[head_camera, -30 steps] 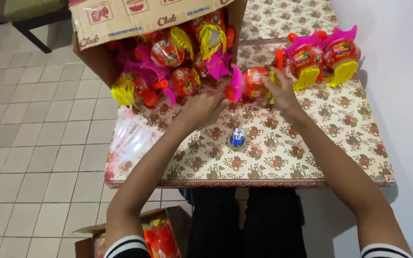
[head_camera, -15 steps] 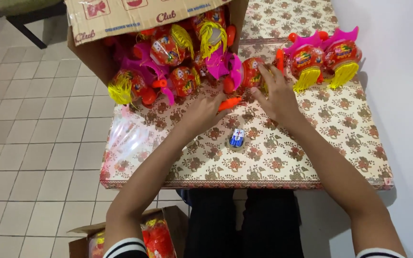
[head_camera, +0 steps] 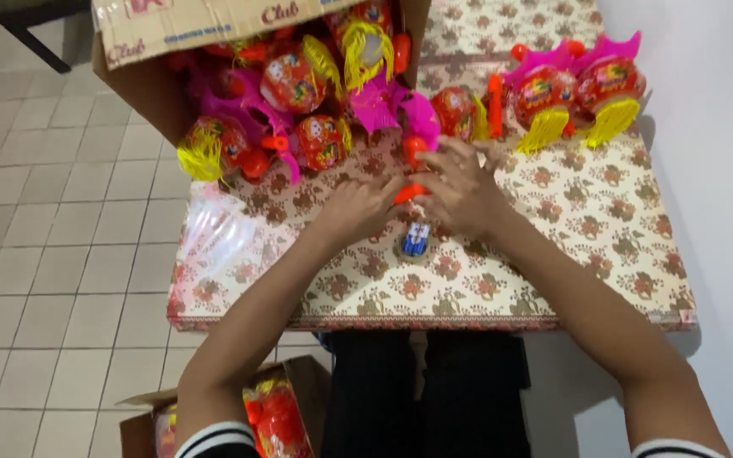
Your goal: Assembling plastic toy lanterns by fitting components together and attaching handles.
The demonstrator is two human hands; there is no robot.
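Orange toy piece (head_camera: 410, 193) pinched between left hand (head_camera: 358, 208) and right hand (head_camera: 461, 188), both closed on it; probably mid-assembly. Batteries (head_camera: 416, 240) just below hands, likely needed next.
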